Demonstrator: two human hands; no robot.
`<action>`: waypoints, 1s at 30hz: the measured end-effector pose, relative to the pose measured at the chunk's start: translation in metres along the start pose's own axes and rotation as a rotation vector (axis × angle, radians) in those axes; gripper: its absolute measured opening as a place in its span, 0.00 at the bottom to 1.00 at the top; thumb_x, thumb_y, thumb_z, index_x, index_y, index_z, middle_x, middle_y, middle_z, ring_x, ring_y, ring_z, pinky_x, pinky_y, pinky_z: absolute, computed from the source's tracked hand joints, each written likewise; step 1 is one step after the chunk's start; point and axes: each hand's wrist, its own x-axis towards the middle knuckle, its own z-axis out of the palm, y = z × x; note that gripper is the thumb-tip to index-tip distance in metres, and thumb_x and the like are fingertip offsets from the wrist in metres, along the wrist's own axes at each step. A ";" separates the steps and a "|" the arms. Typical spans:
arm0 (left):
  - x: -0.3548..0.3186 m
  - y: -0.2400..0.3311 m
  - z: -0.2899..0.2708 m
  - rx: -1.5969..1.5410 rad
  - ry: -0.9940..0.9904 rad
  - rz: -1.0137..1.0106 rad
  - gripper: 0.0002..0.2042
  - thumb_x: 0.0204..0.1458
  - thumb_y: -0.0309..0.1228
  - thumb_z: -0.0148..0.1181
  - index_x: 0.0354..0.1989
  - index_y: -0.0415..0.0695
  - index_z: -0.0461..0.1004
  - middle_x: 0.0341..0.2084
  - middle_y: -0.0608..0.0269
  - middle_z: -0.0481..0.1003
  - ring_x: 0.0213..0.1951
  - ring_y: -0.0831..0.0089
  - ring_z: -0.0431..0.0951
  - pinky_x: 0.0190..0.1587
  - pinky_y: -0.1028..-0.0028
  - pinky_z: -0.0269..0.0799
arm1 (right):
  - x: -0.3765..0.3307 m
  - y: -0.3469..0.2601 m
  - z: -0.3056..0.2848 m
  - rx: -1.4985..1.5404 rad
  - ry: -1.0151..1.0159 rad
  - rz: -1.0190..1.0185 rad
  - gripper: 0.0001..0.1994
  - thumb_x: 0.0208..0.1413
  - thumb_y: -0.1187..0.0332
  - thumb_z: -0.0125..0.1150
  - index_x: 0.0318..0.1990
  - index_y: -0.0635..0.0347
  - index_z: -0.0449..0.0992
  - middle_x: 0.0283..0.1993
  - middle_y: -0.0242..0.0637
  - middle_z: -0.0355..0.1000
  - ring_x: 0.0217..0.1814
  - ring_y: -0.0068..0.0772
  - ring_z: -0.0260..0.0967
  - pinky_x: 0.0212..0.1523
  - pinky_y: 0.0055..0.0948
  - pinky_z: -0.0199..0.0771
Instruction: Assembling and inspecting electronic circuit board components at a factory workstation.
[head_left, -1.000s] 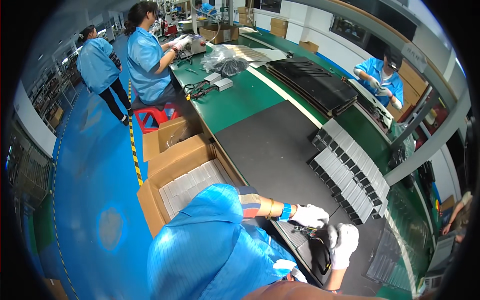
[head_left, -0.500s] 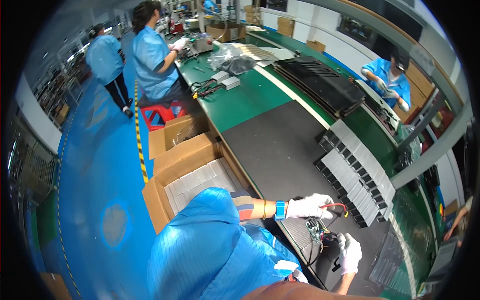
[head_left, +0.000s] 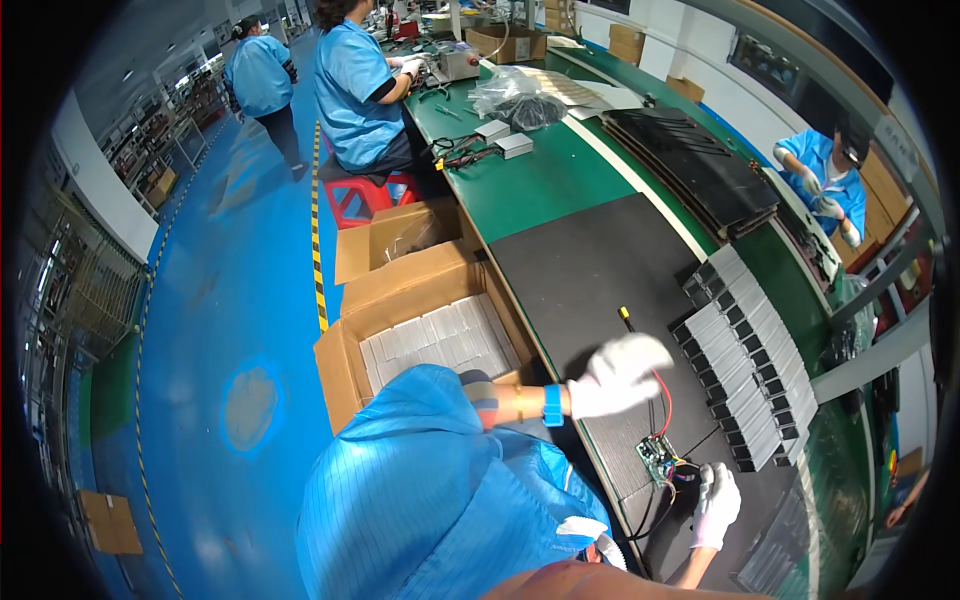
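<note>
Holding the red wire [head_left: 662, 392] w/ your left hand [head_left: 618, 374] closed on it; right hand [head_left: 716, 503] fingers curled, touching circuit board [head_left: 659, 459] on desk [head_left: 600, 270].

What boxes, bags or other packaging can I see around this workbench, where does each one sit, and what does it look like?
Open cardboard box: on the floor left of the bench, brown, packed with white flat packs.
Second cardboard box: just behind it, brown, flaps up.
Clear plastic bag: on the green bench, crumpled, dark contents.
Closed cardboard box: far bench end, brown.
Small carton: on the blue floor, brown.
</note>
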 end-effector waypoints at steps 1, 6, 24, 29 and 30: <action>0.001 0.014 0.010 -0.151 -0.040 0.141 0.18 0.45 0.35 0.61 0.45 0.44 0.72 0.44 0.53 0.70 0.48 0.54 0.71 0.50 0.59 0.68 | 0.000 -0.003 0.000 0.000 -0.003 0.007 0.08 0.56 0.61 0.55 0.33 0.54 0.76 0.32 0.43 0.73 0.34 0.49 0.72 0.34 0.42 0.70; -0.009 0.018 0.059 -0.165 -0.313 0.455 0.14 0.46 0.31 0.60 0.43 0.45 0.73 0.33 0.59 0.73 0.41 0.60 0.74 0.60 0.54 0.58 | -0.005 -0.022 0.002 -0.101 0.167 -0.092 0.05 0.50 0.68 0.63 0.34 0.55 0.76 0.36 0.42 0.72 0.42 0.46 0.70 0.41 0.40 0.69; -0.007 0.009 0.061 -0.251 -0.422 0.301 0.11 0.42 0.27 0.60 0.37 0.45 0.78 0.31 0.61 0.78 0.37 0.63 0.78 0.59 0.57 0.64 | -0.081 -0.062 0.056 0.205 0.230 -0.001 0.13 0.52 0.69 0.59 0.45 0.60 0.73 0.46 0.46 0.71 0.48 0.46 0.70 0.47 0.37 0.71; -0.017 0.005 0.073 -0.210 -0.423 0.307 0.12 0.44 0.29 0.61 0.39 0.43 0.77 0.33 0.60 0.78 0.39 0.64 0.77 0.61 0.57 0.62 | -0.068 -0.063 0.029 0.612 0.214 0.341 0.15 0.51 0.63 0.61 0.45 0.59 0.72 0.41 0.42 0.70 0.40 0.43 0.70 0.40 0.36 0.70; -0.017 0.006 0.069 -0.241 -0.492 0.261 0.13 0.43 0.30 0.61 0.40 0.43 0.77 0.33 0.60 0.77 0.40 0.64 0.77 0.62 0.57 0.61 | -0.066 -0.063 0.032 0.615 0.215 0.339 0.15 0.51 0.63 0.61 0.45 0.59 0.72 0.41 0.42 0.70 0.40 0.43 0.70 0.40 0.36 0.70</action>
